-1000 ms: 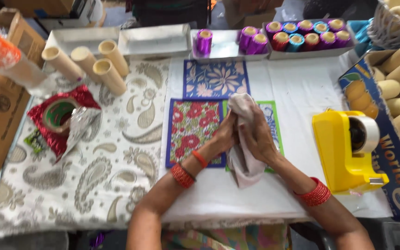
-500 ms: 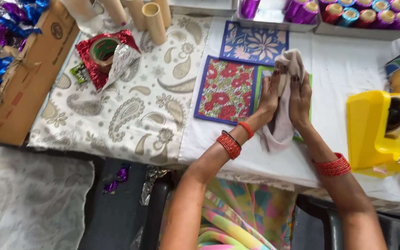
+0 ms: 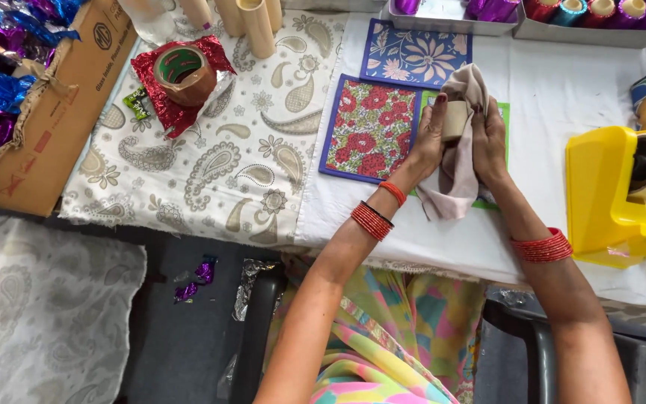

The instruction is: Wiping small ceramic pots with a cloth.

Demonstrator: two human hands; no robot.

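A short cardboard tube (image 3: 455,120) stands between the two hands, wrapped partly in a beige cloth (image 3: 454,168). The left hand (image 3: 429,138) presses against the tube's left side, its fingers (image 3: 438,112) curled round it through the cloth, with the fingertips reaching up to the tube's top edge. The right hand (image 3: 490,138) closes on the other side, its fingers (image 3: 481,120) laid flat over the cloth that covers the tube there. So both hands are clasped on tube and cloth together, the tube's bare face showing in the gap between them. The cloth rises above the tube in a fold and hangs down below the hands onto the white worktop (image 3: 555,97).

Under the hands lies a green mat (image 3: 501,112), mostly hidden. Just to the left lies a red flowered mat (image 3: 368,127), and beyond it a blue flowered mat (image 3: 413,52). A yellow tape dispenser (image 3: 611,198) stands well to the right. Far to the left, on the paisley cloth (image 3: 226,164), a roll of brown tape (image 3: 181,71) sits on red foil (image 3: 151,90).
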